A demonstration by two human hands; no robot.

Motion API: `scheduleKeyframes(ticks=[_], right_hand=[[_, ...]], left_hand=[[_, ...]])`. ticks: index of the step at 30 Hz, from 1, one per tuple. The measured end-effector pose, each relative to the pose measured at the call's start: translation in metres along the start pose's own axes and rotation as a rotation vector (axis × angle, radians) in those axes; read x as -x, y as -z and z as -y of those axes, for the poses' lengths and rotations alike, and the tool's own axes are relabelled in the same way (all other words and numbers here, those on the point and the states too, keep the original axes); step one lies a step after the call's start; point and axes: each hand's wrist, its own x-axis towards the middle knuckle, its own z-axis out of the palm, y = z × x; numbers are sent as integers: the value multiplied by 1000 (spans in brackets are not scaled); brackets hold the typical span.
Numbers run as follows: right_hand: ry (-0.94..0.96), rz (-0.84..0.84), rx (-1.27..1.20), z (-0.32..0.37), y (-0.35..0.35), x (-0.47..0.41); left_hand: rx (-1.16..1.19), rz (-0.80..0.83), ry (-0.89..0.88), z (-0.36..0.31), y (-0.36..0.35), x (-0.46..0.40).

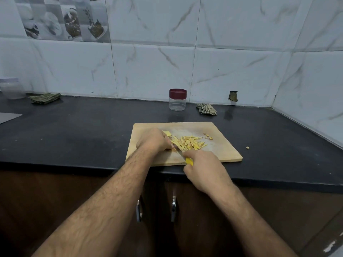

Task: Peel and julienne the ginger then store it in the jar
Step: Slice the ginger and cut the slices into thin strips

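A black stone counter (74,130) runs beneath a wall of white marbled tiles, with dark wooden cabinet doors below its front edge. Near that edge lies a pale wooden cutting board (222,153), and on it a loose heap of julienned ginger strips (189,142) spreads across the middle. The left hand (154,140) sits on the board's left part with fingers curled down, pressing on a piece of ginger at the heap's left side; a flat yellow ginger slice (167,133) shows just beyond its knuckles. The right hand (202,167) is wrapped around the yellow handle of a knife (189,161), whose blade reaches up and left to the left hand's fingertips, though most of the blade is hidden. A few brownish peel scraps (208,136) lie on the board's far right part, and one more bit (247,147) rests on the counter just off the board. Behind the board, near the wall, stands a clear jar (177,103) with its maroon lid on, nothing visible inside. A crumpled checked cloth (206,108) lies just right of the jar, and a folded green cloth (45,98) sits far left beside a translucent container (13,89).
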Motion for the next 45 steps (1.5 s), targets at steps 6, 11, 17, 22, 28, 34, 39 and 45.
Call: scheduleKeyframes(ticks=[6, 11, 17, 22, 28, 34, 39, 45], right_hand=[[-33, 4, 28, -8, 9, 11], [-57, -5, -53, -9, 9, 7], [-35, -5, -109, -16, 11, 11], [-10, -2, -146, -6, 10, 12], [68, -22, -5, 18, -4, 0], [-11, -45, 91, 20, -11, -11], [-82, -90, 73, 9, -7, -6], [-54, -85, 30, 17, -8, -10]], left_hand=[[15, 0, -4, 0, 2, 5], [34, -1, -15, 0, 3, 8], [28, 12, -55, 4, 3, 6], [78, -13, -66, 14, 3, 5], [74, -296, -93, 27, 0, 15], [80, -317, -102, 30, -1, 14], [44, -309, -99, 28, -1, 15], [24, -260, -81, 25, 3, 10]])
